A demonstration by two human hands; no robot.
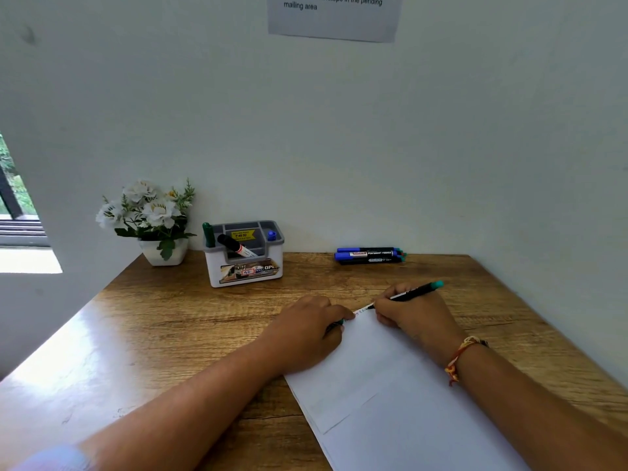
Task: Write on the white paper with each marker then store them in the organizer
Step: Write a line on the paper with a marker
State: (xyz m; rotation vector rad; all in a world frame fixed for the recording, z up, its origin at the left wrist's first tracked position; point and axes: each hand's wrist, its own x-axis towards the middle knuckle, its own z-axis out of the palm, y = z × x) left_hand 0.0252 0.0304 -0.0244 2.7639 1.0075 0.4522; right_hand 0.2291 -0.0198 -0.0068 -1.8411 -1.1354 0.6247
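Wooden tabletop (170, 334) in a pale-walled corner, seen from the person's head. White paper (390, 402) lies toward 5 o'clock on the surface, with both hands at its far corner. Right hand (407, 311) pinches a teal-ended marker (413, 291) in a writing grip. The tip is down at the paper's top edge beside a few small marks, and the barrel slants toward 2 o'clock. Left hand (306, 331) rests at 9 o'clock of the tip with its heel on the sheet. Its fingers curl round a small green piece, probably the cap (339, 321), though little of it shows. The two hands sit close together, nearly touching.

Step in hand, as judged: writing with this marker. To do it well, the left hand should pin the sheet against sliding. The stroke should be light, short and clear of the marks already there. The cap should be pressed fully home before storing.

Organizer (244, 270), at 10 o'clock of the hands against the wall, holds three markers:
- a green marker (208, 234) upright in the left slot
- a black-capped marker (234, 245) leaning in the front compartment
- a blue-capped marker (271, 234) in the right slot, only its top visible

Three loose markers (368, 255) lie side by side at 12 o'clock of the hands, not yet stored. White pot (163, 254), at 9 o'clock of the organizer, holds white flowers (146, 205).
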